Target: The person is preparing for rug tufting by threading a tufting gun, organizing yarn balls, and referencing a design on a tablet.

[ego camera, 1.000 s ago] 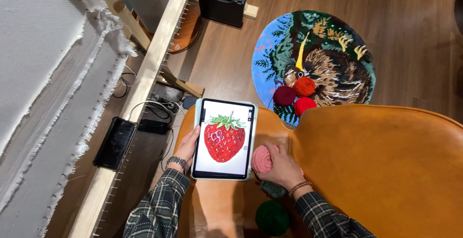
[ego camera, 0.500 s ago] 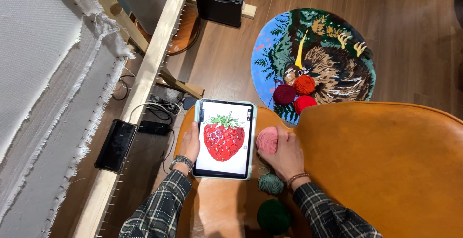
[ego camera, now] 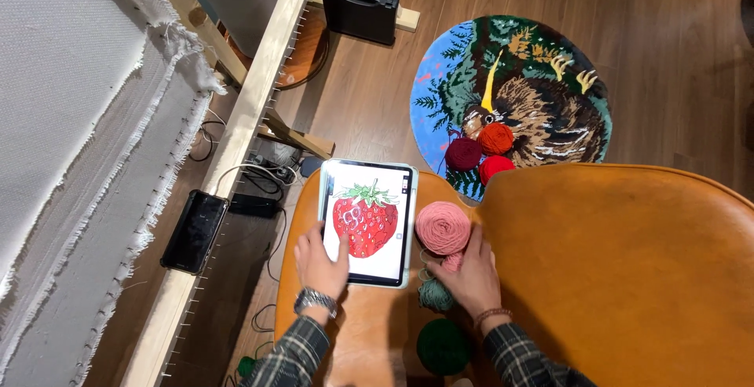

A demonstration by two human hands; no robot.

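Two large items fill the view: a white woven cloth [ego camera: 71,120] stretched on a pale wooden frame [ego camera: 236,144] along the left side, and a tan leather chair [ego camera: 628,277] with a curved back at lower right. On the brown wooden floor [ego camera: 667,57] lies a round tufted rug [ego camera: 534,96] showing a brown bird among green branches on blue; three yarn balls rest on its near edge, dark red [ego camera: 463,153], orange [ego camera: 495,138] and bright red [ego camera: 495,169], touching one another. A black case [ego camera: 360,10] stands at the frame's foot near the top. A black phone [ego camera: 194,231] rests against the frame rail at left. A white-edged tablet [ego camera: 367,222] showing a red strawberry picture lies on the chair seat. The left hand [ego camera: 320,261], wearing a metal wristwatch [ego camera: 315,301], holds the tablet's lower left corner, thumb on the screen. Just beside the tablet's right edge, the right hand [ego camera: 470,273] grasps a pink yarn ball [ego camera: 442,228] from below, fingers curled against it. A dark green yarn ball [ego camera: 442,345] and a smaller teal yarn ball [ego camera: 434,294] lie on the seat between the wrists.
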